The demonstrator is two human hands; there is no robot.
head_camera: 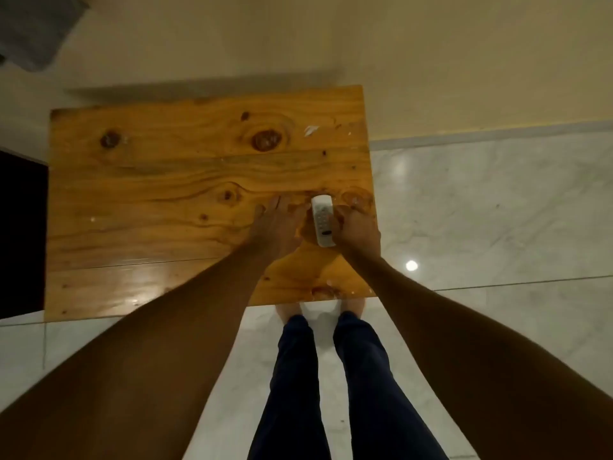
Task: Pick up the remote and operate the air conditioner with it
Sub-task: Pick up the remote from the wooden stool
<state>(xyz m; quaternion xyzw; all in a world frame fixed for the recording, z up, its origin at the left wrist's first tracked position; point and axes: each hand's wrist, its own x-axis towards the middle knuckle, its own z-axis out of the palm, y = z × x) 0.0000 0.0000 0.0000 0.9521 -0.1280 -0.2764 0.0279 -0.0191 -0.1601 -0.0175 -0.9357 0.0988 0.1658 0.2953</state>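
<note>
A slim white remote point(322, 220) with small dark buttons lies flat near the right side of a varnished wooden table point(166, 180), its long axis pointing away from me. My right hand point(360, 232) curls against the remote's right edge, thumb on its near half. My left hand point(278, 227) rests flat on the tabletop just left of the remote, fingers spread and fingertips near its left edge. The air conditioner is not in view.
The table stands against a cream wall point(431, 61). Glossy marble floor point(497, 210) spreads to the right and under me. A dark piece of furniture point(20, 234) abuts the table's left edge. A grey object point(36, 28) sits top left. My legs point(331, 376) stand at the table's near edge.
</note>
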